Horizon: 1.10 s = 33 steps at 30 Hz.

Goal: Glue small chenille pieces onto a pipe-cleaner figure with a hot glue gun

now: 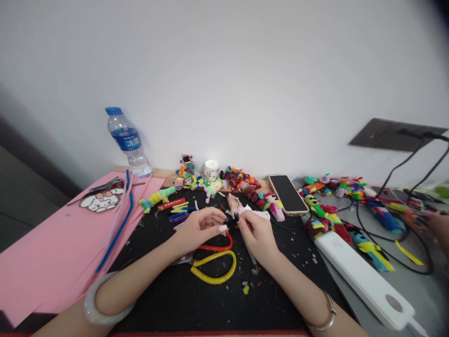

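My left hand [201, 228] and my right hand [258, 234] meet over the middle of the black mat [168, 299]. Between their fingertips is a small black piece [230, 222], pinched from both sides; its exact kind is too small to make out. Just below my hands lie a red loop [218, 247] and a yellow loop [217, 281], both smooth and thick. A thin grey-blue stick [251, 257] shows under my right hand. Behind the fingers lie a crumpled pinkish-white piece [235, 202] and short coloured fuzzy strips [178, 217], partly covered by my left hand.
Small fuzzy dolls [275, 206] line the mat's back. A phone [288, 194], a white candle-like jar [211, 170] and a water bottle [128, 142] stand or lie near the wall. Left is pink paper [42, 238]; right, a white power strip [365, 281], cables and another person's hand [440, 224].
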Tool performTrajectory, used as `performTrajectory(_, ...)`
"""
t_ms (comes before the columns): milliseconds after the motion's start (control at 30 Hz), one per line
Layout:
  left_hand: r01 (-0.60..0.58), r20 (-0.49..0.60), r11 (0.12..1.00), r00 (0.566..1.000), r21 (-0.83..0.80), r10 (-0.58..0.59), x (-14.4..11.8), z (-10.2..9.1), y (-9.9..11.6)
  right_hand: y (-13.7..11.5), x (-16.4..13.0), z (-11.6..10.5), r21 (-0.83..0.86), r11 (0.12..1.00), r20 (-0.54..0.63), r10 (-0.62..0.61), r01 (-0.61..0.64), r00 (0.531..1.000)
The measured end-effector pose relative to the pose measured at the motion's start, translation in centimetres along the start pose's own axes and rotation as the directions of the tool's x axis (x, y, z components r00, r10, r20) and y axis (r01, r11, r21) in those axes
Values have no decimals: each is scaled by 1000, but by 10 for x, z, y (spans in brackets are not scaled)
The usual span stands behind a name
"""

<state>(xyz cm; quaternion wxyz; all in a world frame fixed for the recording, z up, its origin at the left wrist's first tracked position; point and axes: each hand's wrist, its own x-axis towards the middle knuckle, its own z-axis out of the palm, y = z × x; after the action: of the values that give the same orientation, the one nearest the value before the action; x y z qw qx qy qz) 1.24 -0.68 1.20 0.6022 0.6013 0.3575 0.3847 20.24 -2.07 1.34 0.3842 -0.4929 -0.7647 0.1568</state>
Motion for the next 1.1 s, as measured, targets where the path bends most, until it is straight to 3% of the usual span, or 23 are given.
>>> performTrajectory(167,-68,-37,977,996,200,77,-3,1,-2,-1,-2,0,15,1000,-3,1,-1,1000)
performTrajectory(400,-115,-98,947,984,301,150,-1,-1,-2,2,0,3,375,922,75,76,-99,994)
performTrajectory(567,-126,-143,941,974,315,178,1,-2,-6,2,2,5,484,866,85,97,-126,992)
performTrajectory(1100,-208,-85,833,953,513,291,0,-7,-6,1,5,5,672,691,157,218,-266,963)
